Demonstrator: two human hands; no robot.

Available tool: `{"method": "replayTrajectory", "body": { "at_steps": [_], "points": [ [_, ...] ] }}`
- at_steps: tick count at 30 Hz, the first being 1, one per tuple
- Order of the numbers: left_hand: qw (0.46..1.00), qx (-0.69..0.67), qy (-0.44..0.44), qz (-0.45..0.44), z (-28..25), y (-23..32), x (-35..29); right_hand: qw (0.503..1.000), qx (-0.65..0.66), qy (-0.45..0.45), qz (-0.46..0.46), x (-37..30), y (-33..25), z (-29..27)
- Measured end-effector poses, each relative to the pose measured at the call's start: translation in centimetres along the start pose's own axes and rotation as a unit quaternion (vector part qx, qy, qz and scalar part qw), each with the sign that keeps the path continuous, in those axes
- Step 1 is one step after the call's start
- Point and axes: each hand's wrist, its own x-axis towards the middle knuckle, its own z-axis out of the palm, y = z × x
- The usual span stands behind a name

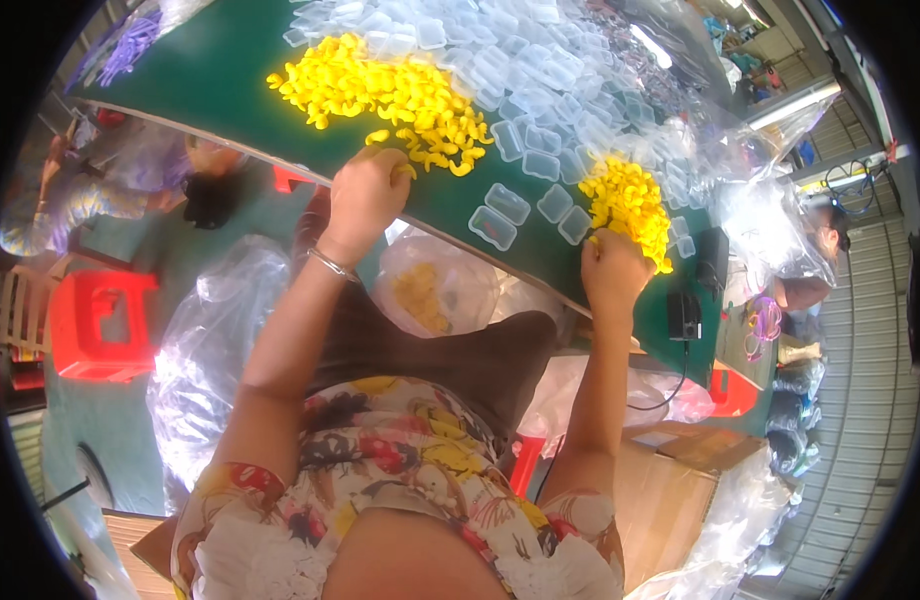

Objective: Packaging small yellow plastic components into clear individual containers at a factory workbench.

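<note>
My left hand [368,198], with a bracelet at the wrist, is closed at the near edge of the green table [220,75]. A small curved yellow piece [407,171] shows at its fingertips. Just beyond lies a wide heap of the same yellow pieces [380,85]. My right hand [617,268] is closed at the near side of a smaller yellow heap [625,195]; what its fingers hold is hidden. Between my hands, clear plastic boxes [493,228] lie with their lids or halves side by side. A second clear box [555,203] sits closer to my right hand.
A large pile of clear boxes [530,70] covers the table's far side. A black adapter [684,316] with a cord is at the right. Below the edge sits a bag of yellow pieces [420,295]. Red stools [102,325] and a cardboard box [670,490] stand around; other people are nearby.
</note>
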Motion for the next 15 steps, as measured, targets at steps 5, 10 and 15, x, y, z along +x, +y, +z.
{"method": "replayTrajectory", "body": {
  "at_steps": [5, 10, 15],
  "points": [
    [0.951, -0.306, -0.035, -0.030, 0.7, 2.7, -1.6, 0.918, 0.388, 0.033, 0.078, -0.6, -2.6, -2.1],
    [0.947, -0.310, -0.077, 0.041, 3.1, 5.8, -2.2, 0.879, 0.475, 0.039, -0.004, -1.8, -8.7, 0.8],
    [0.972, -0.193, -0.036, 0.125, 4.3, 5.7, -2.8, 0.941, 0.326, 0.092, -0.016, -2.2, -10.5, 1.8]
  ]
}}
